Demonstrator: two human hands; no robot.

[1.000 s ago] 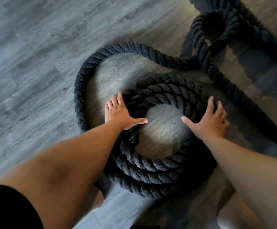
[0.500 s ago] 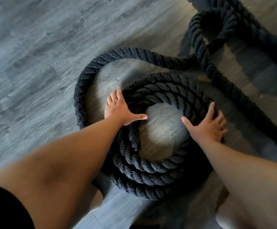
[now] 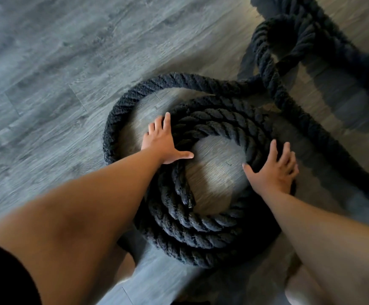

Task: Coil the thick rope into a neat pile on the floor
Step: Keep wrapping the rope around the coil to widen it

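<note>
Outer loop (image 3: 117, 119) sits closer to the coil (image 3: 201, 230) than a second ago: its far bend has drawn in toward the stacked turns, so the next wrap looks to be feeding on. Your left hand (image 3: 162, 144) lies flat, fingers spread, pressing the coil's left side; your right hand (image 3: 273, 172) presses the right rim likewise, gripping nothing. Coil rests on the grey floor (image 3: 47, 84) between your arms. Loose rope (image 3: 311, 128) trails off upper right, plenty left to lay

Grey wood-plank floor (image 3: 47, 84) under a thick black rope (image 3: 201, 234), part coiled, part in loose loops.
</note>
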